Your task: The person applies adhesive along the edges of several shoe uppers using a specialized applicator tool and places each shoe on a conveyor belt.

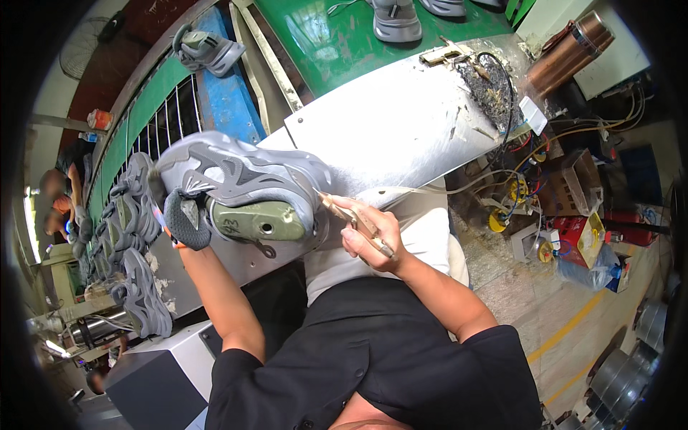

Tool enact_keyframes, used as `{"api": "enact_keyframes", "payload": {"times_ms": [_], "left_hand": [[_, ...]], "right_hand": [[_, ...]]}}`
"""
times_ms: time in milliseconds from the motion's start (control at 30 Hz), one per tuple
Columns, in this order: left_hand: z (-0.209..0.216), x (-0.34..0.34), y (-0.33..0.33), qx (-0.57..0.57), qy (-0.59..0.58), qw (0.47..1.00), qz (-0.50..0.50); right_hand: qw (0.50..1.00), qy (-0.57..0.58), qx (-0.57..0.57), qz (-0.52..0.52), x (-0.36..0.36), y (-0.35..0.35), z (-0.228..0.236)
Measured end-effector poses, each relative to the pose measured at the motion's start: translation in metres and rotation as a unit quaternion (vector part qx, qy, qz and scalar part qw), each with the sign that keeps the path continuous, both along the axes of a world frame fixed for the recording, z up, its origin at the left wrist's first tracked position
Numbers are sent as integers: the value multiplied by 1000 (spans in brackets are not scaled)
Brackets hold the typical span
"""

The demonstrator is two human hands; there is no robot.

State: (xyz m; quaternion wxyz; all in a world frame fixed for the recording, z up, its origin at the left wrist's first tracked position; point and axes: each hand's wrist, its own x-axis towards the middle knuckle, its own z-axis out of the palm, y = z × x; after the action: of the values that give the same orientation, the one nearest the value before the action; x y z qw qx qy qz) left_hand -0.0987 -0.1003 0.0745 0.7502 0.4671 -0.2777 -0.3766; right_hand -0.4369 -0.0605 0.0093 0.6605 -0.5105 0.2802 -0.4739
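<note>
A grey sneaker (244, 175) with a green last (261, 221) inside it is tilted on its side above the white work surface. My left hand (166, 223) holds it at the tongue end; the shoe hides most of the fingers. An orange band shows at that wrist. My right hand (380, 236) is closed around a slim, brass-coloured metal tool (362, 223). The tool's tip points at the heel edge of the sneaker, close to the sole; whether it touches I cannot tell.
More grey sneakers (143, 294) line the rack at left; one shoe (208, 51) lies on a blue board. Several stand on the green conveyor (315, 43). A copper flask (573, 54) stands back right, near crusted residue (484, 93). A thin hose (459, 192) and wires hang at right.
</note>
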Motion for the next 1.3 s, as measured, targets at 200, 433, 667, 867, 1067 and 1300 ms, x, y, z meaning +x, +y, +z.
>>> {"api": "enact_keyframes", "payload": {"times_ms": [200, 433, 667, 867, 1067, 1300], "left_hand": [[-53, 68, 71, 106, -488, 865, 45], [-30, 6, 171, 285, -89, 954, -3], [10, -60, 188, 419, -129, 890, -126], [-1, -83, 192, 447, 30, 888, -103], [-9, -91, 187, 438, 91, 885, -130], [-8, -104, 173, 434, 98, 882, -155]], "right_hand": [[994, 33, -93, -47, 35, -14, -8], [994, 22, -103, -35, 58, -19, -3], [995, 47, -82, -37, 63, -22, -6], [996, 51, -61, -35, 72, -26, -10], [998, 50, -39, -15, 73, -31, -6], [999, 21, -32, -19, 75, -28, -10]]}}
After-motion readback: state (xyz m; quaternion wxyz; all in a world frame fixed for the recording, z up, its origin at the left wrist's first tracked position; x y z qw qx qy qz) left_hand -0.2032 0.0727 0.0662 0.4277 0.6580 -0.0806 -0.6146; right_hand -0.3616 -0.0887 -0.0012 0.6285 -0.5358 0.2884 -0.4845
